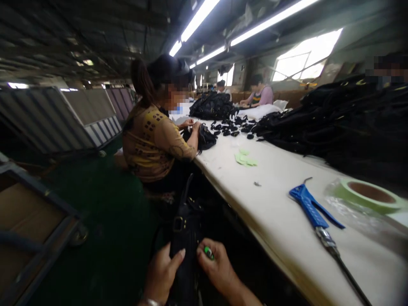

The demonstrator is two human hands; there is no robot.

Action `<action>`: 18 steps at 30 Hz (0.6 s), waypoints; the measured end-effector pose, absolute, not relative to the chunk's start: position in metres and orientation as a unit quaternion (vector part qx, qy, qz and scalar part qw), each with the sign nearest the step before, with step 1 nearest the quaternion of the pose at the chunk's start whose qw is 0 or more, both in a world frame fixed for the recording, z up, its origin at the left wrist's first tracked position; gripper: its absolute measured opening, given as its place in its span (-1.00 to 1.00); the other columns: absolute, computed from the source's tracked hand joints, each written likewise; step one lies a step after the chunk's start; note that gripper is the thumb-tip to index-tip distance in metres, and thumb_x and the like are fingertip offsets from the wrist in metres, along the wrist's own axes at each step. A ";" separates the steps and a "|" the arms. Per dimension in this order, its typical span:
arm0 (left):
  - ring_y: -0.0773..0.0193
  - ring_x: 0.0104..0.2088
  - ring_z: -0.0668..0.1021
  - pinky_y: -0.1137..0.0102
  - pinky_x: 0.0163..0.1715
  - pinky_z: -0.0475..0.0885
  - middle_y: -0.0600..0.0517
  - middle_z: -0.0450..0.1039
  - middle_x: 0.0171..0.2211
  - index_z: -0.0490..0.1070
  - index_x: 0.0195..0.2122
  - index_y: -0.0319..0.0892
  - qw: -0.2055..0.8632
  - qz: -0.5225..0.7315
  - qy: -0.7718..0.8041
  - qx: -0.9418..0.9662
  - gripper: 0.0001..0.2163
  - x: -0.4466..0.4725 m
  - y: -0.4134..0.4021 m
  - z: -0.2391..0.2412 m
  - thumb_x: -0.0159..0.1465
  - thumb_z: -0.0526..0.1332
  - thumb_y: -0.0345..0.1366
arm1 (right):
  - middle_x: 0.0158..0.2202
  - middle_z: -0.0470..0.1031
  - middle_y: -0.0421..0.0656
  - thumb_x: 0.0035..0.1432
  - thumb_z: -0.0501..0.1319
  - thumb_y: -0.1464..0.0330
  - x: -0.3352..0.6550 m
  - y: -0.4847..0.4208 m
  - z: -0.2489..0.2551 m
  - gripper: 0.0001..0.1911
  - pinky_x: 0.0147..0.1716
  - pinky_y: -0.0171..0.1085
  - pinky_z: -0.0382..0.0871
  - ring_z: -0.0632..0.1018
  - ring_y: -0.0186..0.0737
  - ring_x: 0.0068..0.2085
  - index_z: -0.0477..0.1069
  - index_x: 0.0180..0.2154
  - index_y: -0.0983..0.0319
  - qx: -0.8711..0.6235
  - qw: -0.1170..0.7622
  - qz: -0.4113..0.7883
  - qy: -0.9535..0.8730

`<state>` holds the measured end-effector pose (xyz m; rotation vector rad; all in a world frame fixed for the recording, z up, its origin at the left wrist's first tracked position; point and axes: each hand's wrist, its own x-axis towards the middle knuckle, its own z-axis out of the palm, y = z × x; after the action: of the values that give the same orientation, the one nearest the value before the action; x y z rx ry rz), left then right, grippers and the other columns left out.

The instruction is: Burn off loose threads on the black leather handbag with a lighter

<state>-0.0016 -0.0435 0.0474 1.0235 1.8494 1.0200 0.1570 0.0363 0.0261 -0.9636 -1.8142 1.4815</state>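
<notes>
My left hand (161,274) grips the side of a black bag (186,229) that I hold upright below the table edge. The bag has metal buckles and a strap that rises toward the table. My right hand (216,265) touches the bag's other side and pinches a small green object (208,253) between thumb and fingers. Both hands sit at the bottom middle of the head view.
A long white table (274,191) runs along the right, with a blue air tool (314,210) and hose, a green tape roll (369,195), green scraps (245,159) and piles of black bags (344,123). A seated person in a yellow top (153,140) works ahead; a trolley (35,221) stands on the left.
</notes>
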 end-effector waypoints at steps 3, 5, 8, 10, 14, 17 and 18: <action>0.05 -0.12 0.60 0.30 -0.11 0.46 -0.09 0.59 -0.13 0.46 -0.05 -0.20 0.391 0.417 0.722 0.390 -0.56 -0.002 -0.043 0.041 0.24 0.15 0.03 | -0.56 0.14 -0.28 0.19 0.11 0.04 0.173 0.045 0.024 -0.57 -0.49 -0.32 0.07 0.19 -0.35 -0.47 0.21 -0.51 0.23 -0.359 0.300 0.564 -0.680; 0.06 -0.13 0.60 0.30 -0.12 0.45 -0.06 0.60 -0.15 0.47 -0.06 -0.18 0.389 0.415 0.727 0.384 -0.58 -0.001 -0.042 0.042 0.22 0.17 0.03 | -0.47 0.28 -0.23 0.18 0.13 0.06 0.187 0.048 0.025 -0.62 -0.40 -0.30 0.18 0.30 -0.28 -0.39 0.34 -0.38 0.26 -0.354 0.277 0.557 -0.698; 0.06 -0.15 0.61 0.30 -0.14 0.44 -0.07 0.60 -0.18 0.48 -0.09 -0.18 0.384 0.408 0.732 0.388 -0.59 0.002 -0.042 0.047 0.22 0.17 0.03 | -0.30 0.40 -0.15 0.18 0.17 0.09 0.204 0.044 0.025 -0.62 -0.25 -0.24 0.28 0.39 -0.18 -0.25 0.41 -0.14 0.25 -0.352 0.239 0.563 -0.709; 0.06 -0.16 0.61 0.30 -0.16 0.43 -0.07 0.60 -0.19 0.49 -0.12 -0.18 0.374 0.400 0.736 0.397 -0.61 0.003 -0.041 0.050 0.22 0.16 0.02 | -0.31 0.39 -0.15 0.19 0.18 0.05 0.208 0.037 0.022 -0.60 -0.29 -0.25 0.31 0.40 -0.20 -0.29 0.43 -0.16 0.24 -0.343 0.222 0.608 -0.680; 0.07 -0.18 0.61 0.30 -0.19 0.41 -0.03 0.61 -0.20 0.51 -0.12 -0.14 0.361 0.374 0.749 0.411 -0.62 0.005 -0.040 0.052 0.22 0.15 0.01 | -0.45 0.33 -0.22 0.10 0.26 -0.11 0.206 0.025 0.017 -0.46 -0.38 -0.27 0.36 0.40 -0.27 -0.42 0.42 -0.24 0.25 -0.309 0.196 0.728 -0.580; 0.07 -0.17 0.61 0.30 -0.17 0.41 -0.02 0.61 -0.19 0.51 -0.12 -0.14 0.361 0.367 0.749 0.416 -0.62 0.005 -0.039 0.051 0.22 0.15 0.01 | -0.49 0.29 -0.26 0.11 0.23 -0.15 0.205 0.025 0.019 -0.42 -0.47 -0.34 0.24 0.32 -0.33 -0.48 0.43 -0.22 0.26 -0.310 0.194 0.708 -0.605; 0.08 -0.17 0.61 0.30 -0.17 0.41 -0.02 0.61 -0.19 0.51 -0.12 -0.14 0.364 0.369 0.748 0.414 -0.63 0.004 -0.039 0.051 0.23 0.16 0.01 | -0.48 0.29 -0.25 0.15 0.20 -0.15 0.206 0.025 0.021 -0.43 -0.45 -0.34 0.21 0.31 -0.33 -0.46 0.43 -0.23 0.26 -0.306 0.199 0.684 -0.631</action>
<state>0.0044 -0.0393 0.0506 1.0656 1.9244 0.9493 0.2056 0.0253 0.0212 -0.8564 -1.7653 1.9142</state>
